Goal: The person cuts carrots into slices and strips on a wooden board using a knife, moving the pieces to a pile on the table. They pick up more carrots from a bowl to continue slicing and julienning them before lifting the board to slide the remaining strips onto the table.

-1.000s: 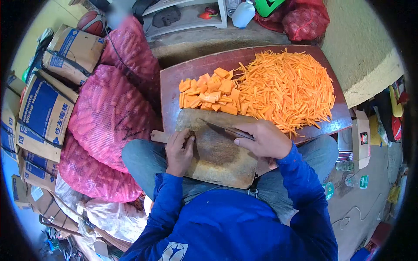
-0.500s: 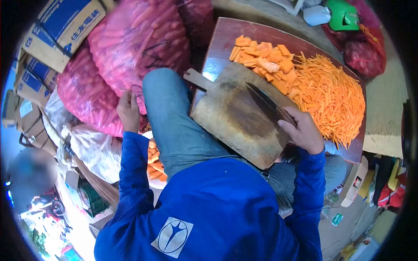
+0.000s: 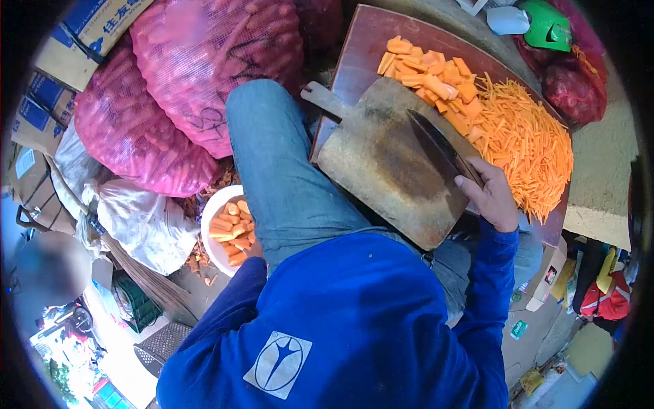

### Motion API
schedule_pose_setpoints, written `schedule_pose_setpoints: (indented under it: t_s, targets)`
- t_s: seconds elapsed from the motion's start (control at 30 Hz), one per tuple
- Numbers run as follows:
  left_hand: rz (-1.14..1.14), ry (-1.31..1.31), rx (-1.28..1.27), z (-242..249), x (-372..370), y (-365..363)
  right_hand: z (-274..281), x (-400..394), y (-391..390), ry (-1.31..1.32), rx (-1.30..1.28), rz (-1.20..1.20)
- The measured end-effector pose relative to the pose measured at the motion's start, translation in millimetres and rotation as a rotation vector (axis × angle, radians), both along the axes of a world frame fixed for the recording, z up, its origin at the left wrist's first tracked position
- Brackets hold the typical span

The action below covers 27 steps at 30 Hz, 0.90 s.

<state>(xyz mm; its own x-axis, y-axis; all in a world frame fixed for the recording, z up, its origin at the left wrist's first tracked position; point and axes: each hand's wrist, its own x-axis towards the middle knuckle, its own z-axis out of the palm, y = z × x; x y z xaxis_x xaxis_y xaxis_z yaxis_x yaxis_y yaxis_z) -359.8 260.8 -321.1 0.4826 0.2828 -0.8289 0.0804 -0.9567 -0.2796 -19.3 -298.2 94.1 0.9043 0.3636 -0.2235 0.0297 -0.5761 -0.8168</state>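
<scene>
My right hand [image 3: 492,195] grips the handle of a dark-bladed knife [image 3: 436,142], whose blade lies over a worn wooden cutting board [image 3: 402,153]. The board, with its short handle, rests partly over my lap and partly on a reddish table [image 3: 368,34]. Beside my left thigh, my left hand [image 3: 255,248] is at a white bowl [image 3: 209,221] of peeled carrot pieces [image 3: 231,228]; my leg and sleeve hide its fingers. Past the board lie carrot slices [image 3: 432,71] and a large heap of carrot strips [image 3: 528,146].
Pink mesh sacks of carrots [image 3: 218,61] stand at the left beyond my knee. White plastic bags [image 3: 146,221] and cardboard boxes [image 3: 85,48] are farther left. At the back right are a green container [image 3: 548,27] and a red mesh bag [image 3: 575,95].
My left hand has moved from beside the pink sack down to the bowl of carrots. My right hand still holds the knife over the board. The whole view has shifted.
</scene>
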Motion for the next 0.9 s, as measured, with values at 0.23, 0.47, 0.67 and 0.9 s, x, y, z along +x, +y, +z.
schedule_pose_setpoints:
  t_s: [0.23, 0.47, 0.67, 0.9]
  targets:
    - [0.013, -0.019, -0.014, 46, 6, -11, -2, -14, 13, -0.139, -0.006, -0.018]
    - [0.239, -0.233, -0.352, 49, 2, 47, 6, -13, 12, -0.035, -0.037, -0.056]
    - [0.388, -1.260, -0.408, 129, 107, 77, 3, -15, 14, -0.106, 0.033, -0.018]
    - [0.187, -1.802, -0.814, 358, 324, 3, 2, -15, 13, -0.124, 0.069, -0.025]
